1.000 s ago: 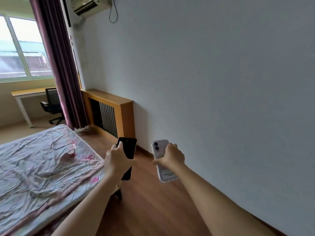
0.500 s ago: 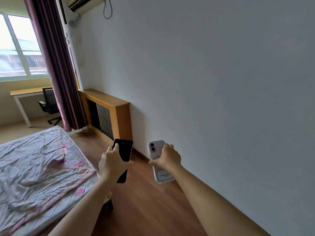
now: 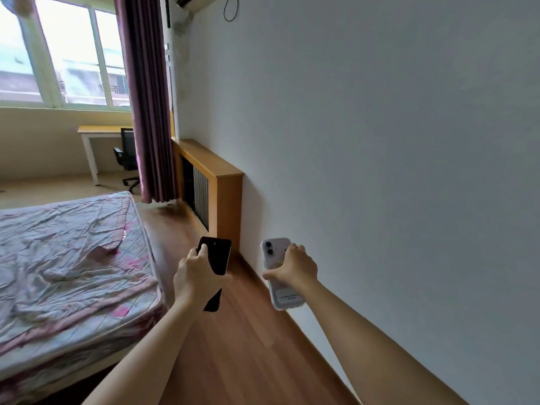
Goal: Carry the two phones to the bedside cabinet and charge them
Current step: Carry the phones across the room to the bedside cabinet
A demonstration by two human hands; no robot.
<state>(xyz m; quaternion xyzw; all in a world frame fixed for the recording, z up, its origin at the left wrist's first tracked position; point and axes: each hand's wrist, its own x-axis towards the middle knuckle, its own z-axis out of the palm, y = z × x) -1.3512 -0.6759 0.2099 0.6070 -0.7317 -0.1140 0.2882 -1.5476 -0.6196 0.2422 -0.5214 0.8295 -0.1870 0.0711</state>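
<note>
A black phone [image 3: 218,257] stands upright in my left hand [image 3: 196,277], screen side toward me, its lower end showing below my palm. A pale pink phone [image 3: 274,254] in a clear case, its two camera lenses near the top, is gripped by my right hand [image 3: 293,266] from the right side. Both hands are held out in front of me above the wooden floor [image 3: 239,346], about a hand's width apart. No bedside cabinet is in view.
A bed [image 3: 67,267] with a rumpled pink sheet fills the lower left. A wooden radiator cover [image 3: 225,194] stands against the white wall [image 3: 380,141] ahead. Beyond it hang a purple curtain [image 3: 146,97], with a desk [image 3: 99,133] and black office chair [image 3: 127,156] under the window.
The view has swung and moved forward along the wall, so the window, desk and radiator cover appear closer. Both hands keep the same grip on the phones.
</note>
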